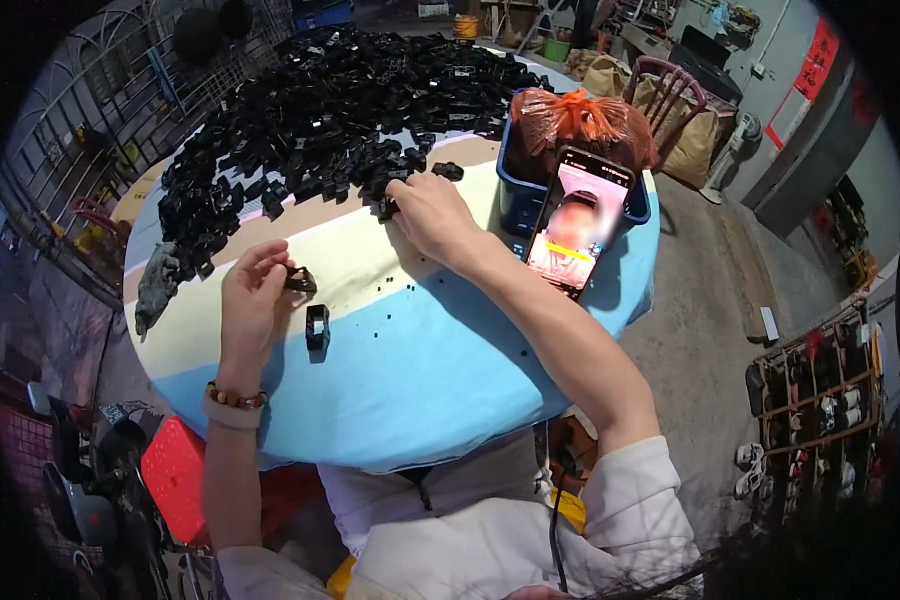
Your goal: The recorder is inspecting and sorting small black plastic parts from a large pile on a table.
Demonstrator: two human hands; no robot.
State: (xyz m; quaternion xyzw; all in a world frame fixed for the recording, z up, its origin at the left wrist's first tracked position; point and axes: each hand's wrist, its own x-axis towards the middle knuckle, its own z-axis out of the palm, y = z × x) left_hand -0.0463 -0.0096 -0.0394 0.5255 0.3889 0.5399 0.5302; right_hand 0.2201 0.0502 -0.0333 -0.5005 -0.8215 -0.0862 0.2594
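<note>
A small black plastic part is pinched between the thumb and fingers of my left hand, above the pale yellow stripe of the tablecloth. Just to its right, another black box-shaped part stands by itself on the cloth. My right hand reaches to the near edge of a big heap of black plastic parts, its fingers closed on one dark piece. The hand partly hides that piece. Tiny black bits are scattered on the cloth between my hands.
A phone leans against a blue basket holding an orange-tied plastic bag. At the table's left edge lies a grey crumpled cloth. A red stool stands below left, and a shoe rack to the right.
</note>
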